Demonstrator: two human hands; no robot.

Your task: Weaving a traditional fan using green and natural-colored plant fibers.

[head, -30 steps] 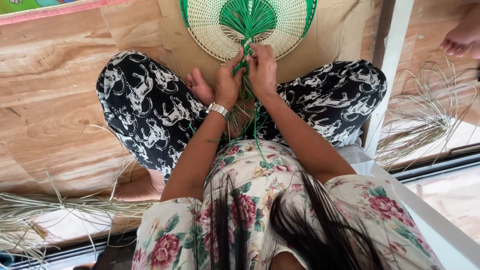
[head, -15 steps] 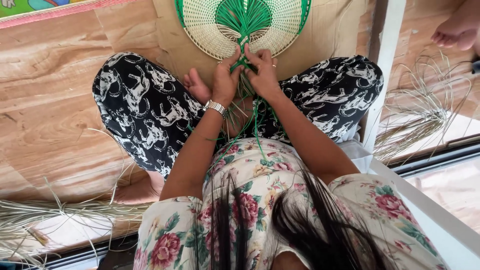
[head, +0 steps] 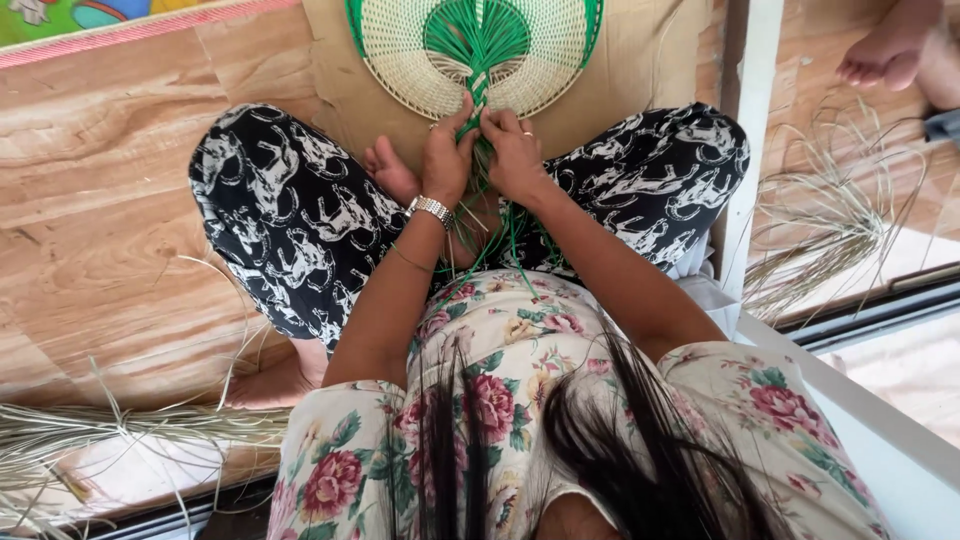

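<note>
1. The woven fan [head: 470, 50] lay flat on a sheet of cardboard [head: 640, 70] on the floor, just beyond both hands. Its round cream blade pointed away from the person, and its long axis ran from the hands straight out to the far edge of the view.
2. A green centre panel spread out from the neck of the fan, and a green rim ran round the blade.
3. The green strands [head: 500, 240] trailed from the neck back under the hands toward the person's lap, along the same line as the fan.
4. The far part of the blade was cut off by the top of the view. The neck itself was covered by fingers, so I could not make out the weave there.
5. The left hand [head: 447, 155] was pinched on the strands at the neck, fingers curled, knuckles up, with a metal watch [head: 432, 210] on the wrist.
6. The right hand [head: 515, 150] sat touching the left, also closed on the strands, thumb and forefinger pressed together at the same spot.
7. Both forearms reached forward from a flowered top and met over crossed legs in black-and-white patterned trousers [head: 280, 220].
8. Loose pale straw [head: 120, 430] lay well behind the left hand, and another bundle [head: 830, 230] lay off beyond the right, past a white post [head: 742, 150].
9. Another person's bare foot [head: 880, 55] showed far off to the right, partly cut off.
</note>
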